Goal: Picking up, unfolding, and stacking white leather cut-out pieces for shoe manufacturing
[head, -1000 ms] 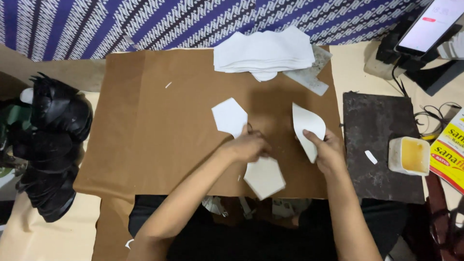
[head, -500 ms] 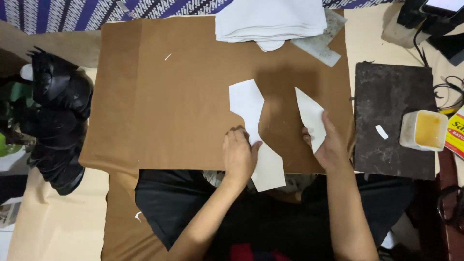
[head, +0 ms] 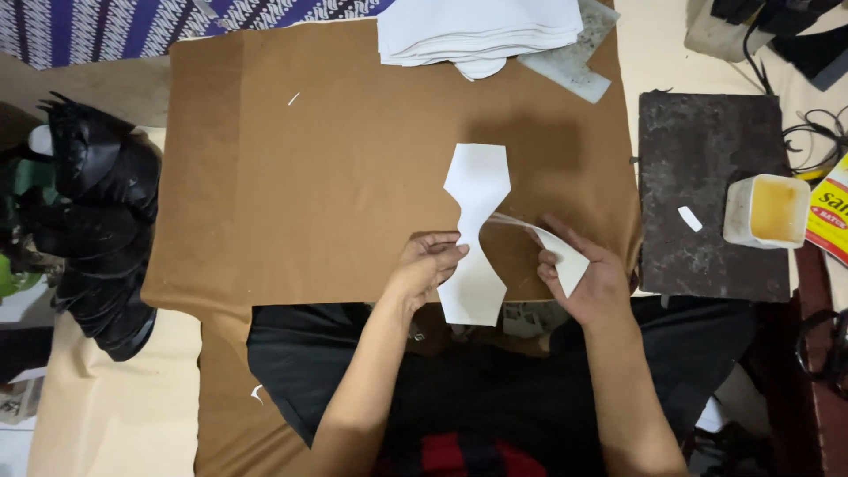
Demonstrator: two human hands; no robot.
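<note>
A white hourglass-shaped cut piece (head: 475,231) lies flat on the brown paper-covered board (head: 336,177). My left hand (head: 427,265) presses its fingertips on the narrow waist of that piece. My right hand (head: 590,276) grips a second white piece (head: 558,254), bent upward, its edge meeting the flat piece at the waist. Both hands sit near the board's front edge.
A stack of white cut pieces (head: 481,31) and a grey sheet (head: 570,66) lie at the board's back. A dark slab (head: 711,194) with a cup of yellow glue (head: 767,212) stands on the right. Black leather pieces (head: 93,212) pile at the left.
The flat white piece has been turned and straightened into an upright hourglass shape. My right hand has lifted and bent its piece toward the flat piece's waist. The view has shifted downward.
</note>
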